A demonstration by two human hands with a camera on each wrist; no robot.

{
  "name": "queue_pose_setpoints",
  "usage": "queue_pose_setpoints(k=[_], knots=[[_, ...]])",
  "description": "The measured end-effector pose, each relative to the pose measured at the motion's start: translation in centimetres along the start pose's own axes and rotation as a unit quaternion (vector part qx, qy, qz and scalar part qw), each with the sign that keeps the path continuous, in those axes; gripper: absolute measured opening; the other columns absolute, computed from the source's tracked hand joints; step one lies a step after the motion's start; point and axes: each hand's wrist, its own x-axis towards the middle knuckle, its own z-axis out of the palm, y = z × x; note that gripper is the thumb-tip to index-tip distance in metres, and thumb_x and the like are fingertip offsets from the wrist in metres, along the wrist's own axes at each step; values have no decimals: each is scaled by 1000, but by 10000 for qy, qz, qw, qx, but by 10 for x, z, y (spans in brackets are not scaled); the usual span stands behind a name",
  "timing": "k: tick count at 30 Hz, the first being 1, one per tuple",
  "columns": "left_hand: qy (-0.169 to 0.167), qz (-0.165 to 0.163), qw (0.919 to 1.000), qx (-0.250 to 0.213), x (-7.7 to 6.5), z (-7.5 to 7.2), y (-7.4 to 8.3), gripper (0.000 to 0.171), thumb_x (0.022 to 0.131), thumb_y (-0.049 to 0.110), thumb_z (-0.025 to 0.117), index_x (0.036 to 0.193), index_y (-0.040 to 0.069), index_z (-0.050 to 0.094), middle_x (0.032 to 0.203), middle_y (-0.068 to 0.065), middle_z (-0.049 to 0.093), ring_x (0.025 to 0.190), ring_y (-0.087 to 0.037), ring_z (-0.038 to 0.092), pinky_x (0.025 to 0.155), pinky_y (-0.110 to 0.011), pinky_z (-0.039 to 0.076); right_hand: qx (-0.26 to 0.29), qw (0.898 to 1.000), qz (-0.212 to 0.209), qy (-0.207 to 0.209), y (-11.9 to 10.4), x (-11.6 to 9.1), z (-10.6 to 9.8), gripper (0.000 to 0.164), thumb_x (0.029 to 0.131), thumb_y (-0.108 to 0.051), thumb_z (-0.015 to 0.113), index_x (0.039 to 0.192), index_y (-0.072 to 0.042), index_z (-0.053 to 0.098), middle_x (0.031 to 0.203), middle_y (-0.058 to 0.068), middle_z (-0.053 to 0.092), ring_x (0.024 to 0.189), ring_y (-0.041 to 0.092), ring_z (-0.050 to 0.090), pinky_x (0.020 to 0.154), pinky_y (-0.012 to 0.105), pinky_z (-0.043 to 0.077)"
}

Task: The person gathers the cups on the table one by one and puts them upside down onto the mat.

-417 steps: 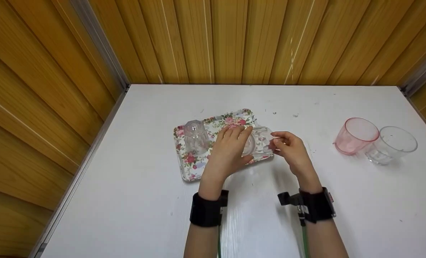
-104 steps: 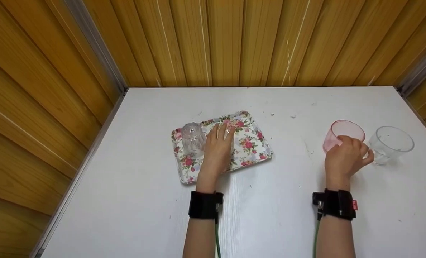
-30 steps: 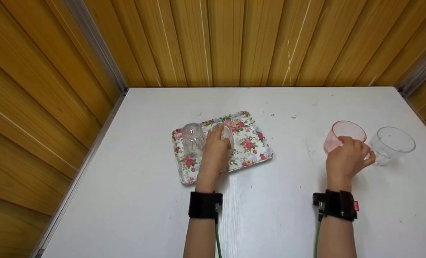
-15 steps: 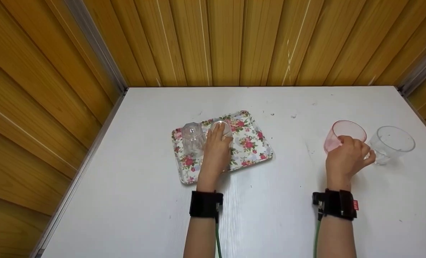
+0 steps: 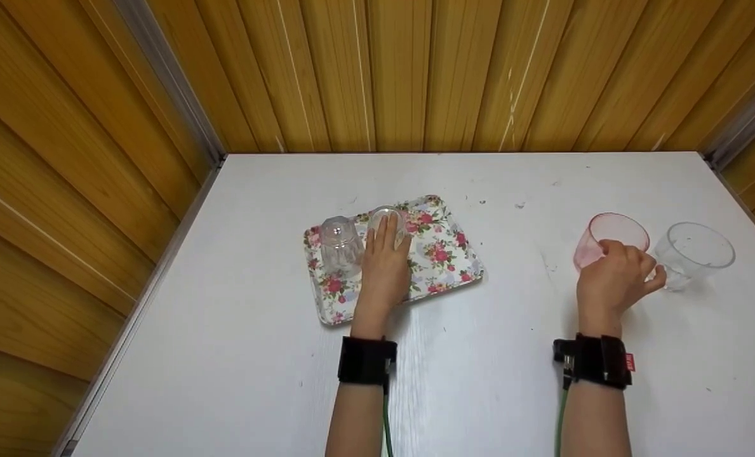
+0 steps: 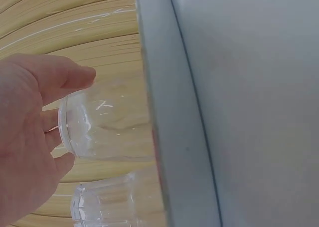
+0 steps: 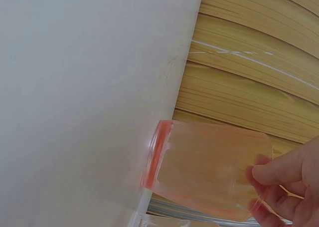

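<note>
My left hand (image 5: 385,273) lies over an upturned clear glass (image 6: 117,124) on the floral tray (image 5: 450,231). Its fingers are straight, with the tips on the glass's base; in the left wrist view thumb and fingers are spread around that end. Just left of it on the tray stands a faceted clear glass (image 5: 340,247), also upside down. Over at the right, my right hand (image 5: 611,279) pinches the rim of a pink glass (image 7: 204,167) between thumb and fingers. The pink glass is upright on the white table, its near side hidden by the hand.
A footed clear glass (image 5: 698,251) stands upright close to the right of the pink one. The white table (image 5: 498,355) ends at a wood-patterned wall (image 5: 396,76) behind, with another such wall at the left.
Within the last second my left fingers straighten and the clear glass shifts toward the tray's far edge. Much earlier both hands were at that glass; my right hand has since moved to the pink glass.
</note>
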Motion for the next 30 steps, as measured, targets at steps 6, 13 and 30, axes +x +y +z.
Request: queue_pose_setpoints(k=[6,13,30], knots=[[53,-86,9999,-111,0,-3,-1,47,86,13,55,132,10,47,149,-14,21,138,-29,17,112,-49,16,74,9995,-201,224,1,-1,2,29,88,2,40,103,0,65,96,24,60,108,38,43,105,51,10],[33,7,10000,-56,2,-8,2,56,85,15,55,138,7,37,150,-12,22,138,-27,17,113,-46,12,-66,9999,-108,50,0,0,1,26,89,0,42,99,1,66,98,25,59,110,39,43,107,52,7],[193,255,9993,-219,1,-16,6,55,85,13,55,137,10,38,148,-10,26,137,-26,21,112,-47,17,-8,9998,-113,139,-1,0,-5,21,86,1,48,96,-1,67,93,24,60,101,40,47,107,52,7]])
